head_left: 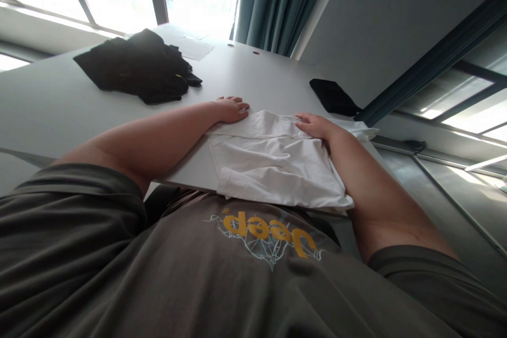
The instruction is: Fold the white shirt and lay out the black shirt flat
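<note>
A white garment [277, 161] lies on the table directly before me, with creases across it and one edge reaching the table's near edge. Its exact kind I cannot make out. My left hand [233, 109] rests palm down at the far left corner of the cloth, its fingers stretched out and slightly apart. On the far right part of the garment lies my right hand [316, 125], fingers extended over the fabric and pointing left. More white cloth sticks out to the right beyond my right wrist.
A heap of black clothing [138, 66] sits on the white table [245, 76] at the far left, with paper sheets [197, 48] behind it. A folded black item [334, 97] lies at the right edge. Windows and a blue curtain [281, 0] stand beyond.
</note>
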`<action>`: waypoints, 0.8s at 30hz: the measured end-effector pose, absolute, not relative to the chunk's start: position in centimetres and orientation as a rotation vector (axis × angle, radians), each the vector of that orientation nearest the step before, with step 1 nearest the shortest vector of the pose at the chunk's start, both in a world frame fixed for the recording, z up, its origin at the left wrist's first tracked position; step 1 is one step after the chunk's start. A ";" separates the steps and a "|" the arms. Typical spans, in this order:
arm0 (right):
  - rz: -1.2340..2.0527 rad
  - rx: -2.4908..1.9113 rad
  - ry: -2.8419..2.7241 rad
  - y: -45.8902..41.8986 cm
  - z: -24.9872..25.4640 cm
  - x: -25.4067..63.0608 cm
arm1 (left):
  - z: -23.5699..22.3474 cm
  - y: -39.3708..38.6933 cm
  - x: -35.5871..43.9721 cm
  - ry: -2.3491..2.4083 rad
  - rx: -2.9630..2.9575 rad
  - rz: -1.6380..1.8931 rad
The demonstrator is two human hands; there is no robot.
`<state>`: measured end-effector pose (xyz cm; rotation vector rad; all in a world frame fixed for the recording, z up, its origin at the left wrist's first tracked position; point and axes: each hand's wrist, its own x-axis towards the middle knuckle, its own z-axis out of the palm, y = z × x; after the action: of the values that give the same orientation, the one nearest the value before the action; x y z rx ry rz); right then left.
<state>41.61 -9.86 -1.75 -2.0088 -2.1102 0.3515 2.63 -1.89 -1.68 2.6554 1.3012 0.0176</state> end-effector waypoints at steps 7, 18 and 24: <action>0.352 -2.007 -2.114 -9.8 -1.8 41.7 | -1.8 -1.8 2.6 1.301 2.657 0.029; 0.376 -2.013 -2.093 -9.9 -1.7 41.7 | -1.8 -1.6 2.6 1.291 2.651 0.047; 0.371 -2.023 -2.102 -10.1 -1.5 41.5 | -1.9 -1.5 2.7 1.289 2.665 0.046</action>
<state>41.51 -10.07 -1.53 -2.0229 -2.1016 0.3711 2.66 -1.52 -1.93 2.6649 1.2885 0.0463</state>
